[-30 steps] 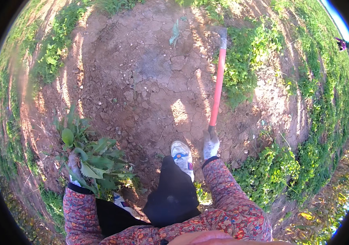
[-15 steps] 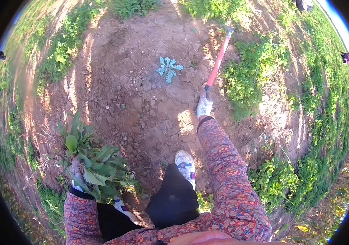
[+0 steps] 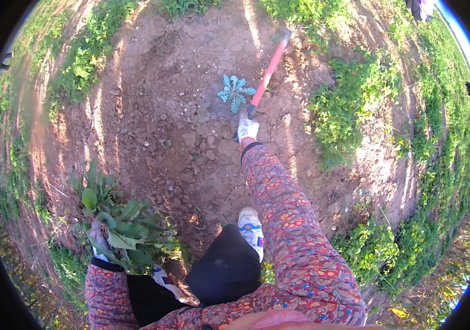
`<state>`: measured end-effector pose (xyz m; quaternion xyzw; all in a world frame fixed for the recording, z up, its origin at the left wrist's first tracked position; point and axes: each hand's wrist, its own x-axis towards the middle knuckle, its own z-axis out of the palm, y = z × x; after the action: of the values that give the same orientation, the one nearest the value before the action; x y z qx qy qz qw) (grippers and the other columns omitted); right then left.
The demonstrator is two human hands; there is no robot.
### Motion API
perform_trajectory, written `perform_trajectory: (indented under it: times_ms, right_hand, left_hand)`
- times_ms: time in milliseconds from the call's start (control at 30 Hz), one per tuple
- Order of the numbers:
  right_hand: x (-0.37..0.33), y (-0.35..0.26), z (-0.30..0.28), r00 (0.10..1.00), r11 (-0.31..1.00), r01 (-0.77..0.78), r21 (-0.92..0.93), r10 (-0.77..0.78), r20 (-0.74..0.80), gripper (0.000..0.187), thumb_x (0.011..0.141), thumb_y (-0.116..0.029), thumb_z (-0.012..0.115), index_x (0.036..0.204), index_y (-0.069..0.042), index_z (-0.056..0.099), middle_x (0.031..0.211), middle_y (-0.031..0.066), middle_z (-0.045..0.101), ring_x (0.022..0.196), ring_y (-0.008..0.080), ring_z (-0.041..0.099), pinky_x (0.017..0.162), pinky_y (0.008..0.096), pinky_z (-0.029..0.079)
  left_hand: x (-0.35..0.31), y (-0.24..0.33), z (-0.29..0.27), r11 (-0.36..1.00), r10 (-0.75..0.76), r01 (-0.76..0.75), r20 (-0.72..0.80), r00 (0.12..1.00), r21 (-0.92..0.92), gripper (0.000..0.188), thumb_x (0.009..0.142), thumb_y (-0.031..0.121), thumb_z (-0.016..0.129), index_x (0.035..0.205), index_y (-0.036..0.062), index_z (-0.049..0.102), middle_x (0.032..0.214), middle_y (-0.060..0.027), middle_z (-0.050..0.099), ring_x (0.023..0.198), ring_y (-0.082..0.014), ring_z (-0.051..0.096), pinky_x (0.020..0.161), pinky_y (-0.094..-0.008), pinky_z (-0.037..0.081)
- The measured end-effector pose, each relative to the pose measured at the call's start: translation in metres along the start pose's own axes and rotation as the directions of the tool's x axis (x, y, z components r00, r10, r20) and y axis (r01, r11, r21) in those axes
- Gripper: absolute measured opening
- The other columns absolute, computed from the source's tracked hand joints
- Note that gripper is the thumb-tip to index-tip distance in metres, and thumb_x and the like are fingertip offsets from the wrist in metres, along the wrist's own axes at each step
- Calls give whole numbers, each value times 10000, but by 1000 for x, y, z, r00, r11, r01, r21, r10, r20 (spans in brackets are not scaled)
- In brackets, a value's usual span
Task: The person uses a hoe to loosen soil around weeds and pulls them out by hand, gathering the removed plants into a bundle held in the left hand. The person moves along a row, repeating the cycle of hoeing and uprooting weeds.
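My right hand (image 3: 247,130), in a white glove, is closed round the dark near end of a long red-handled tool (image 3: 269,71). The tool slants forward and right, with a small grey far end whose shape is unclear. Just left of its handle, a blue-green rosette weed (image 3: 236,92) grows flat on the cracked soil. At the lower left, my left hand (image 3: 99,242), also gloved, is closed on a bunch of pulled leafy weeds (image 3: 130,231). The leaves cover most of its fingers.
Brown soil (image 3: 185,110) lies in front, with light stripes of sun. Green plants (image 3: 331,115) grow in a row on the right, and others (image 3: 84,60) on the left. My shoe (image 3: 251,234) stands below the right hand. Partly seen people (image 3: 422,8) are far off.
My right hand has swung left with the red-handled tool, bringing the handle close to the rosette weed. The left hand still holds the bunch, almost unmoved.
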<state>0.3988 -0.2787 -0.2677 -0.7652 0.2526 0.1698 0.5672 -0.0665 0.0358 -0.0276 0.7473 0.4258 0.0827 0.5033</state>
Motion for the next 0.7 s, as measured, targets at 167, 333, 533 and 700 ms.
perform_trajectory:
  times_ms: [167,333,533,700]
  right_hand:
    - [11,40,-50,998,998,46,47,-47,32,443,916,-408,663,755,2,623,570,14,539,498,121,497,448,350,362]
    - [-1,-43,-12,963,749,-242,617,111,244,441,926,-476,627,709,-96,569,559,32,534,422,165,517,404,320,400]
    - [31,-74,7,992,992,101,-81,-107,-65,623,854,-562,673,895,59,675,752,157,674,731,285,657,706,400,499]
    - [45,-53,0,986,991,-69,116,50,158,568,812,-579,698,764,-15,656,624,87,606,525,224,592,491,377,465]
  left_hand:
    - [12,8,14,940,-129,173,161,978,-293,395,1006,339,493,1263,47,562,1135,-57,618,1021,-187,586,895,-334,493]
    - [-11,18,7,940,-36,76,123,992,-334,304,1015,227,475,1200,29,614,992,-32,633,828,-141,604,689,-284,528]
    - [-4,23,22,940,-49,64,52,997,-336,352,1021,306,473,1192,28,603,1028,-37,631,916,-163,603,756,-306,526]
    - [-4,-31,-34,1000,-21,22,72,997,-15,359,1037,306,445,1233,35,574,1092,-45,611,977,-162,578,855,-305,485]
